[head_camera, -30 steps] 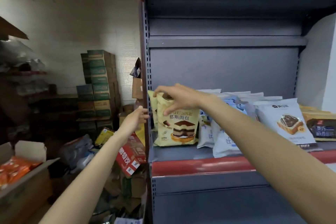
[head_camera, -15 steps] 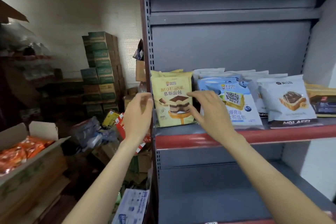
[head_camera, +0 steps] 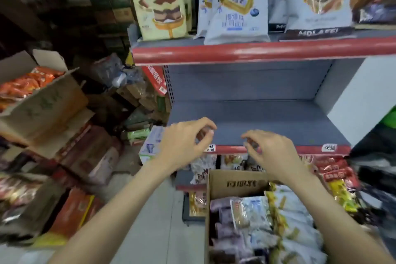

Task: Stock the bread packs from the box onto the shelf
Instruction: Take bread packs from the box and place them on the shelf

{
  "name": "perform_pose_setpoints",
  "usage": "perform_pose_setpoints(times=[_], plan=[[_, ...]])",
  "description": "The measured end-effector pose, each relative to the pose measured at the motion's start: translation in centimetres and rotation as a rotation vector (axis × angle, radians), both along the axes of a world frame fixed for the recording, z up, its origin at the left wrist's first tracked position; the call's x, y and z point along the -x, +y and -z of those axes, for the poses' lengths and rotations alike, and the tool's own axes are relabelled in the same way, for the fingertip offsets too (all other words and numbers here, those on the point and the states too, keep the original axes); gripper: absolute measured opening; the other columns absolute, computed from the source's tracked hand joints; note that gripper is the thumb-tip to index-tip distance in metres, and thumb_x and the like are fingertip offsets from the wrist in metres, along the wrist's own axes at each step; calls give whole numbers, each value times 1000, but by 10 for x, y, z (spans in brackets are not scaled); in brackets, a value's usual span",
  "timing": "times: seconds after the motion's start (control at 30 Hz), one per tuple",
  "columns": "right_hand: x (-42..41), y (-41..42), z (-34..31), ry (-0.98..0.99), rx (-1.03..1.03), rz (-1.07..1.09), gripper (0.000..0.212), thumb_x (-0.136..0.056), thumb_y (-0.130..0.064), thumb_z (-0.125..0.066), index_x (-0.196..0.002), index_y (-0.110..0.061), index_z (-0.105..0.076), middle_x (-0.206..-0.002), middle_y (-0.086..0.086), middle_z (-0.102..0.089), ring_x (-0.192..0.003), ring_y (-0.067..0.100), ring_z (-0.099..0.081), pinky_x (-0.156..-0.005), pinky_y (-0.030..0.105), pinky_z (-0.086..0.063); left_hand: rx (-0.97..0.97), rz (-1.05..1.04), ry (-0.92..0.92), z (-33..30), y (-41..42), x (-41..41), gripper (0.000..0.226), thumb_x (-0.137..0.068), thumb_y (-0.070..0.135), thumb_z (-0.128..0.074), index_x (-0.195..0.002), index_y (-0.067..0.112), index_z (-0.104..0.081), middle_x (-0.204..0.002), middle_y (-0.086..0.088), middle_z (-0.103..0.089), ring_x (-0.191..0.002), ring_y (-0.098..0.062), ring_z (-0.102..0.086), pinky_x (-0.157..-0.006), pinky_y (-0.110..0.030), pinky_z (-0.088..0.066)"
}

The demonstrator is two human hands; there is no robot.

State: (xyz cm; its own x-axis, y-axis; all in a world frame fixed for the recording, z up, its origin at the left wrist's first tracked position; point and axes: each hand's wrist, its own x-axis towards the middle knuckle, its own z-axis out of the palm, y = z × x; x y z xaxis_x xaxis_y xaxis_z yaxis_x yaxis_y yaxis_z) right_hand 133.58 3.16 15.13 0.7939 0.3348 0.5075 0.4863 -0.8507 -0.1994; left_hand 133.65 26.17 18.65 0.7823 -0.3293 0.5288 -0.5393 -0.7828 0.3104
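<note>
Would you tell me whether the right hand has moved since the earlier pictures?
Yes. The right hand has come down from the yellow mousse bread pack on the upper shelf and now hangs empty above the box.

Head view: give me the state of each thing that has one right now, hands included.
Left hand: fingers loosely curled, holding nothing.
Right hand: fingers loosely curled, holding nothing.
Box: open, packs inside.
Upper shelf: stocked with upright bread packs.
Yellow pack: upright at the shelf's left end.
Middle shelf: bare where visible.
Side carton: open, orange packs inside.
</note>
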Motion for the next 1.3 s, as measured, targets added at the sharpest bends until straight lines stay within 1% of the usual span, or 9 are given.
perform_pose_setpoints(times=[0.13, 0.23, 0.37, 0.6, 0.77, 0.9, 1.03, 1.17, 1.3], plan=[[39, -68, 68, 562, 97, -33, 27, -91, -33, -56, -117, -31, -58, -83, -12, -66, -84, 17, -66, -65, 32, -50, 9, -92, 293, 73, -42, 43, 27, -88, 43, -44, -102, 33, -66, -87, 17, -70, -70, -7, -65, -61, -25, -46], [63, -114, 125, 833, -18, -8, 29, -95, -29, -53, -123, -22, -55, -88, -10, -63, -80, 11, -61, -70, 29, -51, 133, -216, 441, 137, -78, 77, 23, -90, 39, -48, -101, 30, -67, -85, 12, -72, -71, -9, -65, -62, -25, -46], [101, -162, 196, 939, -181, 185, 28, -92, -20, -57, -120, -17, -60, -107, 4, -69, -90, 19, -65, -75, 30, -52, 158, -290, 726, 223, -117, 114, 15, -92, 27, -55, -105, 26, -64, -92, 8, -72, -77, -12, -66, -70, -31, -51], [134, -187, 284, 1112, -317, 382, 37, -90, -23, -62, -126, -20, -53, -115, 1, -62, -100, 17, -61, -76, 26, -48, 180, -395, 1213, 333, -138, 120, 29, -91, 24, -60, -119, 18, -56, -115, 0, -64, -104, -17, -62, -89, -29, -47], [124, -164, 331, 1054, -344, 369, 42, -87, -22, -65, -127, -22, -52, -123, 1, -59, -100, 20, -61, -80, 37, -53, 394, -520, 1186, 370, -143, 87, 26, -91, 18, -59, -117, 16, -58, -114, 0, -62, -106, -18, -58, -92, -33, -46], [107, -141, 358, 966, -337, 359, 46, -88, -21, -64, -130, -23, -47, -130, 3, -50, -107, 24, -57, -76, 37, -51, 372, -454, 1059, 390, -141, 56, 30, -89, 10, -57, -119, 15, -57, -117, -1, -62, -99, -16, -59, -88, -38, -50], [89, -130, 388, 925, -333, 344, 40, -87, -20, -63, -126, -22, -53, -133, 3, -48, -113, 25, -53, -80, 37, -51, 189, -279, 921, 405, -149, 18, 30, -89, 9, -58, -119, 13, -58, -116, -2, -60, -102, -16, -58, -83, -30, -45], [87, -131, 405, 854, -288, 316, 23, -82, -14, -69, -105, -12, -69, -116, 5, -62, -102, 26, -59, -78, 35, -51, 9, -24, 850, 425, -172, -24, 41, -89, 7, -57, -129, 11, -50, -134, -8, -50, -123, -23, -45, -103, -38, -37], [105, -133, 404, 798, -223, 228, 17, -74, -7, -75, -90, -9, -71, -100, 5, -70, -90, 29, -64, -64, 36, -56, -406, 94, 939, 450, -204, -60, 76, -91, 20, -57, -150, 10, -11, -157, -8, -18, -143, -25, -17, -117, -42, -14]])
